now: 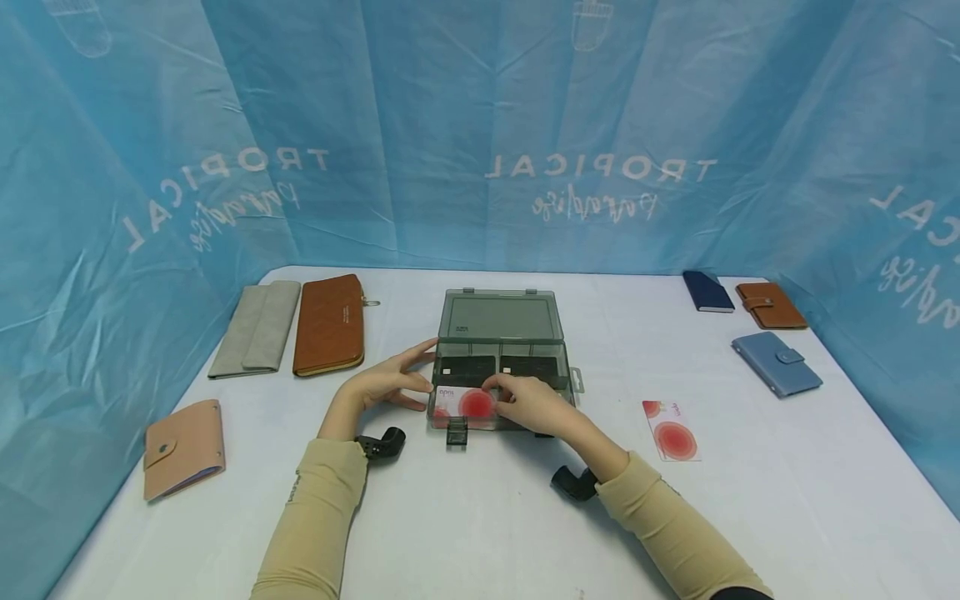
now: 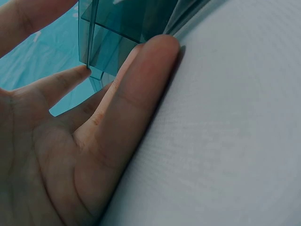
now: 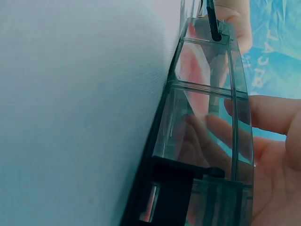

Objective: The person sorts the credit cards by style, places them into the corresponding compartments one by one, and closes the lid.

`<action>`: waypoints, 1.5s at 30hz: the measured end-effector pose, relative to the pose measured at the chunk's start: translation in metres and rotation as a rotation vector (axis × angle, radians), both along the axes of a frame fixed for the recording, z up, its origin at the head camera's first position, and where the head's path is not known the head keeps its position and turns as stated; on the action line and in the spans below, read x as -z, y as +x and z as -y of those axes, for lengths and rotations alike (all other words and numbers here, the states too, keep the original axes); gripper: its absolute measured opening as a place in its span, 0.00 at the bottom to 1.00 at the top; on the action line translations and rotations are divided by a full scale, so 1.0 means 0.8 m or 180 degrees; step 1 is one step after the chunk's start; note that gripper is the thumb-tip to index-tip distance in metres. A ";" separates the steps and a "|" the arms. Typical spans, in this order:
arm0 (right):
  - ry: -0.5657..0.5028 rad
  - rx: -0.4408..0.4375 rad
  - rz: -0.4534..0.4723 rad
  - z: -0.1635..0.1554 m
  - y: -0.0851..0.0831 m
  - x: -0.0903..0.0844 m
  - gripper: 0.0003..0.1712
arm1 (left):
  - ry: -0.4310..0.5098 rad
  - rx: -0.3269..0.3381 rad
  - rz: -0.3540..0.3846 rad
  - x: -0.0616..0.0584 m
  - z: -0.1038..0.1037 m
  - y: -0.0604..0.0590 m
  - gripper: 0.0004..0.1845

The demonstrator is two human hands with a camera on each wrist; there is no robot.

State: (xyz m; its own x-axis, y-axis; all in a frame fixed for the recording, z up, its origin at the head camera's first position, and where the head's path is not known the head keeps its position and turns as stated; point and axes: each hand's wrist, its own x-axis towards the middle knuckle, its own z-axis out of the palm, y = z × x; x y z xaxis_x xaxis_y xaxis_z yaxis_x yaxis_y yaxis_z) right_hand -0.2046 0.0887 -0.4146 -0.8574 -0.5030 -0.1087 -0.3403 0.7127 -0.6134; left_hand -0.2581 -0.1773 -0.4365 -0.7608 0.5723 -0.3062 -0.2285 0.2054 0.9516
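A smoky green plastic organizer box [image 1: 498, 317] stands at mid-table, its lid tipped back. Black cards [image 1: 529, 367] lie in its rear compartments. My right hand [image 1: 536, 404] reaches over the box's front right and pinches the right end of a white card with red circles [image 1: 474, 403] at the front left compartment. Through the clear wall in the right wrist view, this card [image 3: 195, 70] looks tilted. My left hand [image 1: 386, 382] is spread along the box's left side. In the left wrist view its fingertips meet the box wall [image 2: 113, 47], fingers mostly straight.
A similar red-circle card [image 1: 672, 432] lies right of the box. At left are a grey wallet [image 1: 258, 327], a brown zip wallet [image 1: 330, 323] and a tan snap wallet [image 1: 183, 448]. Back right hold a navy holder [image 1: 707, 292], a brown one [image 1: 772, 306] and a blue one [image 1: 776, 364].
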 end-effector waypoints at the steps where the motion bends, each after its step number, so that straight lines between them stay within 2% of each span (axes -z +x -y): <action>1: 0.0021 0.0004 0.0044 0.000 0.000 0.001 0.17 | 0.0000 -0.0001 0.0002 0.000 0.000 0.000 0.48; 8: 0.0088 -0.0082 0.0124 -0.005 -0.001 -0.001 0.22 | -0.0002 -0.0014 0.0017 0.000 0.001 0.001 0.48; 15: -0.0366 -0.0080 -0.0123 -0.043 0.003 -0.013 0.18 | -0.0050 -0.0031 0.0019 -0.001 0.000 0.002 0.48; 20: -0.0614 0.0245 -0.0202 -0.091 0.009 -0.019 0.17 | -0.0057 -0.0015 0.0014 -0.001 0.002 0.001 0.48; 25: -0.0538 0.0585 -0.0207 -0.139 0.018 -0.020 0.19 | -0.0020 -0.0010 0.0018 -0.002 0.001 0.001 0.48; 29: -0.0153 0.0828 -0.0148 -0.174 0.031 -0.021 0.24 | -0.0010 -0.0012 0.0015 -0.002 0.001 0.002 0.48; 33: 0.0637 0.1128 -0.0031 -0.200 0.046 -0.022 0.26 | -0.0002 -0.0010 0.0016 -0.001 0.002 0.002 0.48; 35: 0.1030 0.1178 0.0049 -0.207 0.052 -0.022 0.25 | -0.0004 -0.0009 0.0014 -0.001 0.002 0.002 0.48; 39: 0.1431 0.1073 0.0067 -0.208 0.055 -0.014 0.24 | -0.0007 -0.0010 0.0001 0.000 0.002 0.002 0.47; 45: 0.1551 0.0683 -0.0336 -0.198 0.039 -0.004 0.34 | 0.0004 0.0013 -0.0018 0.000 0.001 0.002 0.48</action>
State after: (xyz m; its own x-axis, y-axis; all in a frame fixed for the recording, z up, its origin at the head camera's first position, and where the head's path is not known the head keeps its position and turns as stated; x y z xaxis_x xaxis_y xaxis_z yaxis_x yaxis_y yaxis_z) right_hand -0.1736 0.2473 -0.4114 -0.9542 -0.2283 -0.1933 -0.1978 0.9663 -0.1649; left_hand -0.2564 -0.1781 -0.4367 -0.7602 0.5758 -0.3011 -0.2222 0.2050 0.9532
